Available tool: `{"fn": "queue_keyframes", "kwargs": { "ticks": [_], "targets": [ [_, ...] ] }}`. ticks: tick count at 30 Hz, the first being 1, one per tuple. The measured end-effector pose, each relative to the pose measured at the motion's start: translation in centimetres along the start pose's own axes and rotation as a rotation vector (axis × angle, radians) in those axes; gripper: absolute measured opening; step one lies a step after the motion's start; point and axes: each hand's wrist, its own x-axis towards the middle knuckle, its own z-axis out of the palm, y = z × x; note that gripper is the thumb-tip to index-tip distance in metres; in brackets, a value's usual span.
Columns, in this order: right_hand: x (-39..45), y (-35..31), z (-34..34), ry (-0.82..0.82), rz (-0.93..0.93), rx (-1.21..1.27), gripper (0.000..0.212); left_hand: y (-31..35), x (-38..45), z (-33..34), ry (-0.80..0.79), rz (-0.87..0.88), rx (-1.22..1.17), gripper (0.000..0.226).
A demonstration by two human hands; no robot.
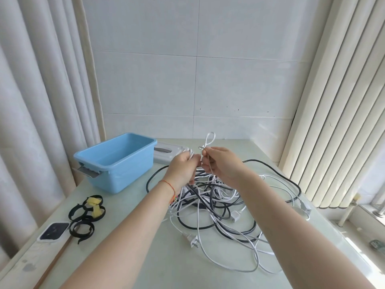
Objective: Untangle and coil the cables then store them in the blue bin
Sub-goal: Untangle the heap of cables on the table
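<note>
A tangled heap of black and white cables [216, 207] lies on the pale table in front of me. My left hand [184, 167] is closed around a bundle of white cable lifted above the heap. My right hand [220, 163] pinches a thin white cable whose small loop [209, 138] sticks up above my fingers. Both hands touch each other over the heap. The blue bin [98, 161] stands empty at the left, apart from the cables. A white plug [192, 240] lies near the table's front.
Several black strap rings with yellow tabs [87, 213] lie left of the heap, beside a phone [53, 229]. A grey-white lid [166, 154] rests behind the bin. Curtains hang at the left, blinds at the right, a tiled wall behind.
</note>
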Motion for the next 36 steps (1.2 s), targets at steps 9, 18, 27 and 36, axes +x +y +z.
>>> {"fn": "queue_keyframes", "kwargs": {
  "ticks": [9,18,27,36],
  "targets": [
    [1.2,-2.4,-4.5,0.449,-0.012,0.282,0.028,0.4,-0.4,-2.9,-0.367,-0.014,0.016,0.043],
    [1.3,-0.6,-7.1,0.853,0.072,-0.551,0.036,-1.0,0.7,-3.6,0.134,-0.106,-0.597,0.058],
    [-0.7,-1.8,1.2,0.129,-0.269,-0.759,0.026,1.6,-0.1,-1.8,-0.155,-0.331,-0.627,0.053],
    [-0.6,-2.6,-2.1,0.038,-0.138,-0.516,0.011,1.0,-0.8,-3.2,-0.330,-0.389,-0.828,0.054]
  ]
}}
